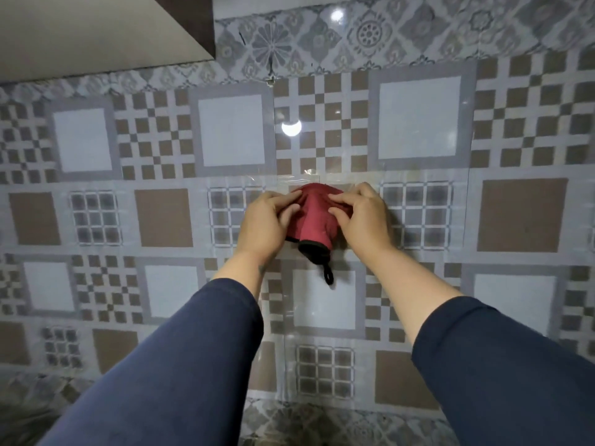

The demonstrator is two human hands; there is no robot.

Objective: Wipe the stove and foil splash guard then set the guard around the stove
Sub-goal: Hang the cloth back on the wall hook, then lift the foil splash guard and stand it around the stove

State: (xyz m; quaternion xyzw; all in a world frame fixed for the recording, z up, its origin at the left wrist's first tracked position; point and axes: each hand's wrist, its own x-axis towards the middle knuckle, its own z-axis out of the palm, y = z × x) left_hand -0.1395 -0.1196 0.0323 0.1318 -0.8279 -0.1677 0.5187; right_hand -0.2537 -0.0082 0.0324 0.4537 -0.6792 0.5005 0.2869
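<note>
1. We bunch the red cloth (314, 217) against the patterned wall panel (418, 130), centre of view.
2. Left hand (267, 223) and right hand (362, 220) both pinch the cloth; its black loop hangs below.
3. Cabinet edge (199, 30) sits far upper left; panel is bare left & right.
4. Stove, guard: can't tell where.

Matt red cloth (317, 217); glossy patterned wall (418, 123)

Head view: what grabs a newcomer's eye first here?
The red cloth at centre frame, bunched between the left hand and right hand, with a black loop hanging from its lower end. Behind it, the patterned tile wall fills nearly the whole view, with a bright light reflection above the hands. Dark blue sleeves run in from the bottom corners; no stove or foil guard shows.
</note>
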